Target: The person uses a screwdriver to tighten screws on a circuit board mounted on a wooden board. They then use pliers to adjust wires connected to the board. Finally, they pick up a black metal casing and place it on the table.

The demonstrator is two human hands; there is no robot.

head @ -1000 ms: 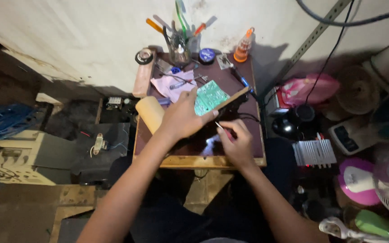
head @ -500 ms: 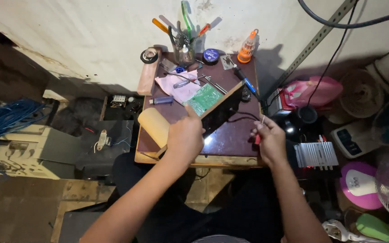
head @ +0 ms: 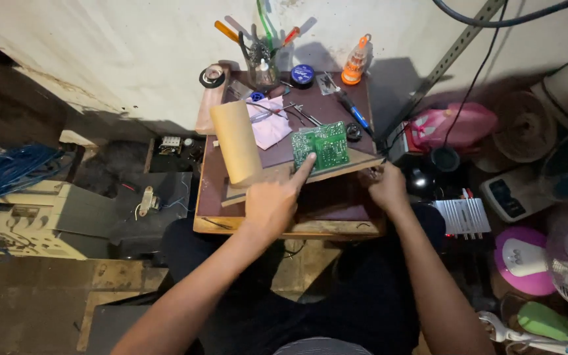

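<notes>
i can't tell what my right hand (head: 384,186) grips at the table's (head: 277,227) right edge; its curled fingers hide it. since half a second ago, my left hand (head: 272,204) has slid up, index finger out, touching the one green circuit board (head: 321,146) on the flat board (head: 336,169). one cardboard tube (head: 236,142) lies left.

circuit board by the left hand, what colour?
Green circuit board, with small pale markings; the head view shows it, the left hand touching its corner.
</notes>
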